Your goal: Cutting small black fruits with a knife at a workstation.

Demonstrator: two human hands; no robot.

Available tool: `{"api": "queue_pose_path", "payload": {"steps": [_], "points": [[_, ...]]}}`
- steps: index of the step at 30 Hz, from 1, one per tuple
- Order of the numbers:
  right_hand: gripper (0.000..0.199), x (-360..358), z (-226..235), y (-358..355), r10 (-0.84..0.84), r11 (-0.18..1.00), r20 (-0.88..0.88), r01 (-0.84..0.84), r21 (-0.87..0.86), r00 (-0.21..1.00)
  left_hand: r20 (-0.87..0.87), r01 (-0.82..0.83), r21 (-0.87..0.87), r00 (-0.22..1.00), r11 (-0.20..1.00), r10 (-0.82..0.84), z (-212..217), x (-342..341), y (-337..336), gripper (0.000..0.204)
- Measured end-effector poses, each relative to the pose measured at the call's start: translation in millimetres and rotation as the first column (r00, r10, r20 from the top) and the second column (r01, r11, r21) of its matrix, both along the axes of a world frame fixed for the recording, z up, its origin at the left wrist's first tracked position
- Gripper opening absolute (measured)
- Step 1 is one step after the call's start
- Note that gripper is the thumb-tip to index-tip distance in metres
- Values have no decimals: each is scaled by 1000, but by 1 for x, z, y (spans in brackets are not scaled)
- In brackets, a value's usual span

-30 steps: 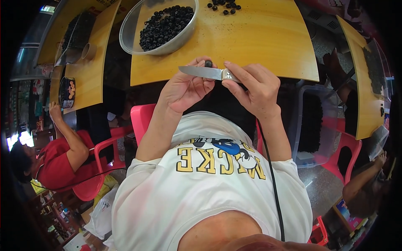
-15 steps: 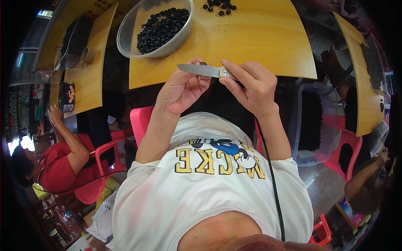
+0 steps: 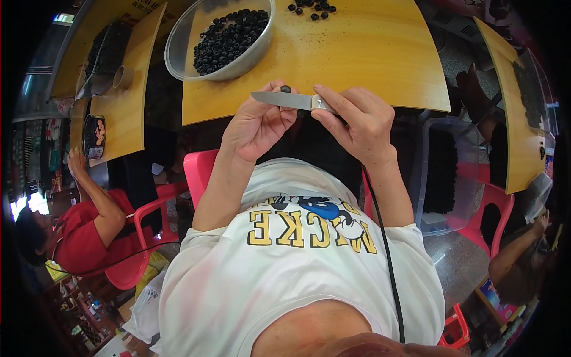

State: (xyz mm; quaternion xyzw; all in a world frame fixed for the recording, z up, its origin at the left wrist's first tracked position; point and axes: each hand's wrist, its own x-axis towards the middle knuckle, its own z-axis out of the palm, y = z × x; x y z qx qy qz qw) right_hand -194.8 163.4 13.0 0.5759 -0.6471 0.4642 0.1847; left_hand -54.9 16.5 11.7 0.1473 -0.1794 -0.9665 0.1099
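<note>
The left hand (image 3: pixel 257 128) is raised over the near edge of the worktop (image 3: pixel 363 62), its fingers pinching a small dark piece (image 3: pixel 286 89), rounded and bead-like. The right hand (image 3: pixel 360 122) has its fingers closed around the handle of a knife (image 3: pixel 282 100), whose blade runs level across the left fingers with its tip toward the person's left. The piece shows just above the blade's upper edge; whether the two touch cannot be told, since the blade hides part of the grip.

As far as this view shows, handling of this one piece seems under way rather than finished: it is held up at the blade and not set down, and any cut in it is too small to make out.

Beyond the hands, a clear round bowl (image 3: pixel 178 47) holds a large heap of dark pieces (image 3: pixel 231 46), many showing pale spots or openings. To its right a small loose group (image 3: pixel 315 8) lies directly on the worktop, with fine crumbs (image 3: pixel 321 39) scattered near it. Which of these are done and which are left cannot be judged with certainty; the heap is by far the larger batch.
</note>
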Motion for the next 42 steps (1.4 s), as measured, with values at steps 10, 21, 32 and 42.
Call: {"api": "queue_pose_path", "payload": {"steps": [10,21,32,42], "points": [[25,-14,-9,2,-132,987,-20,133,90,991,-58,60,-107,996,992,-66,2,1,-2,16],[20,-25,-21,-2,-246,969,392,219,113,886,-6,-9,28,1000,1000,9,-3,1,1,25],[23,-16,-12,3,-99,994,225,89,58,969,83,-29,58,996,998,24,-7,1,0,24],[36,1,-5,-1,50,999,-39,-49,6,998,-38,14,56,999,998,-12,-9,5,3,29]]}}
